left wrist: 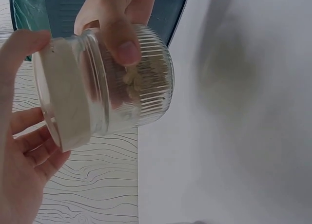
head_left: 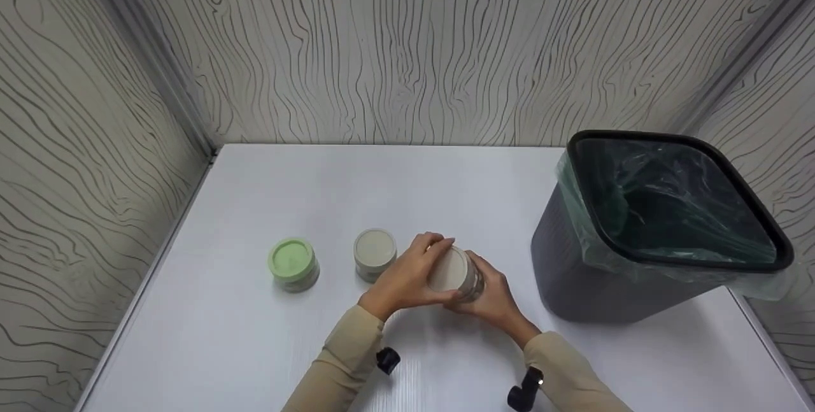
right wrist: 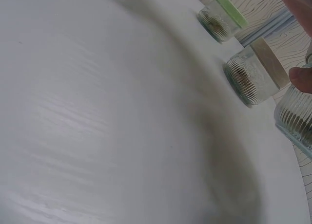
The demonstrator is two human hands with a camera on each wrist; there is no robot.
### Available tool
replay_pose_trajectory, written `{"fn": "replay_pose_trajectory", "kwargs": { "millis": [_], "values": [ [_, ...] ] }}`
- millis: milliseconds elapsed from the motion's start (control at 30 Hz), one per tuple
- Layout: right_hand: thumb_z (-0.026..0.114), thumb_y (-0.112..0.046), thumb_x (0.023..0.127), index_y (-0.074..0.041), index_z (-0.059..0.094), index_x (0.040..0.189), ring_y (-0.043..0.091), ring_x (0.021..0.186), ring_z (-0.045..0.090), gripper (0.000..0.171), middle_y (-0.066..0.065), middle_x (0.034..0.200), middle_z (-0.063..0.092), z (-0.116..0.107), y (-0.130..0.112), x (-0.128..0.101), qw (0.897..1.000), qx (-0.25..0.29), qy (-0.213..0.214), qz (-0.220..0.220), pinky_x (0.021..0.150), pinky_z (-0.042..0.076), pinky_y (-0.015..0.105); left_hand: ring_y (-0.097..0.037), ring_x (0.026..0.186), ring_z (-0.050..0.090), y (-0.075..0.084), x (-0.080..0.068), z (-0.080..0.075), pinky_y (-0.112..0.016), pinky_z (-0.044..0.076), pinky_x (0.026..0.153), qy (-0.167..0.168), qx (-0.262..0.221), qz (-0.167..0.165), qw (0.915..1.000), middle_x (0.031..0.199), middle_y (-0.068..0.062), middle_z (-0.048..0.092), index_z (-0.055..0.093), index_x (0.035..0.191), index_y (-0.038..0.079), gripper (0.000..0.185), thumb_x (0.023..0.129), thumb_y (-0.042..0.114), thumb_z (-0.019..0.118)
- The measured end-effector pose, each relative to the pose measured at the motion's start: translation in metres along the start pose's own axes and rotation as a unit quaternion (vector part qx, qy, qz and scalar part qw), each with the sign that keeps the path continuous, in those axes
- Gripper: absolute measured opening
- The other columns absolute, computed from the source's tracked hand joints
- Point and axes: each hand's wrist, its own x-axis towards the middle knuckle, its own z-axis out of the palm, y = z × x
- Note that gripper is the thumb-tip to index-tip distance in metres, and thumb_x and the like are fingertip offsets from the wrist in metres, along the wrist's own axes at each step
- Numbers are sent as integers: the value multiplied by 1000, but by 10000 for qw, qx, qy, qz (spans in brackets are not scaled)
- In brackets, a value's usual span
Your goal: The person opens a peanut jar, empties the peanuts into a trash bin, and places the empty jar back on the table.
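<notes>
I saw a ribbed glass jar [head_left: 460, 274] with a beige lid [left wrist: 63, 102] held tilted above the white table [head_left: 255, 348], some pale crumbly stuff inside. My left hand [head_left: 407, 278] curled its fingers [left wrist: 29, 151] round the lid; my right hand [head_left: 493, 297] gripped the glass body. Two more jars, a green-lidded jar [head_left: 292, 263] and a beige-lidded jar [head_left: 374, 253], stood beside them, and a lined bin [head_left: 656, 227] stood to the right.
</notes>
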Motion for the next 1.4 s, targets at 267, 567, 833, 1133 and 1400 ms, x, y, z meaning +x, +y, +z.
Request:
{"fn": "replay_pose_trajectory", "kwargs": {
  "millis": [267, 567, 833, 1133, 1400],
  "values": [
    [93, -20, 51, 5, 53, 129, 18, 115, 62, 91, 17, 124, 66, 0, 6, -2, 9997, -66, 204, -120, 98, 53, 35, -21, 122, 55, -2, 0, 0, -31, 54, 97, 255, -30, 76, 9996, 131, -11, 52, 48, 137, 7, 78, 77, 49, 75],
    [93, -13, 51, 1, 57, 127, 0, 112, 57, 85, 15, 121, 67, -4, 13, -6, 9982, 406, 445, 74, 97, 48, 18, -24, 123, 52, -5, 0, -1, -35, 53, 99, 201, -190, -199, 9994, 133, -12, 48, 43, 138, 7, 80, 75, 41, 78],
    [93, -11, 52, 8, 52, 130, 17, 118, 60, 91, 23, 125, 64, -10, 15, -10, 9974, 270, 440, 504, 100, 42, 12, -25, 129, 46, -10, 1, 3, -35, 50, 104, 177, -469, -408, 9979, 137, -14, 44, 39, 138, 4, 82, 72, 33, 79],
    [93, -13, 54, 7, 48, 135, 37, 124, 55, 94, 21, 130, 61, -17, 14, -12, 9940, 265, 320, 1009, 108, 44, 26, -24, 124, 47, -16, 3, 9, -35, 50, 104, 246, -567, -665, 9959, 133, -15, 45, 37, 137, 2, 84, 69, 29, 78],
    [94, -13, 53, 7, 48, 134, 36, 124, 55, 95, 23, 130, 61, -19, 17, -14, 9928, 146, 458, 1093, 103, 41, 14, -26, 127, 48, -17, 3, 13, -39, 51, 102, -42, -690, -1067, 9919, 136, -16, 40, 38, 143, 9, 86, 69, 28, 78]
  ]
}}
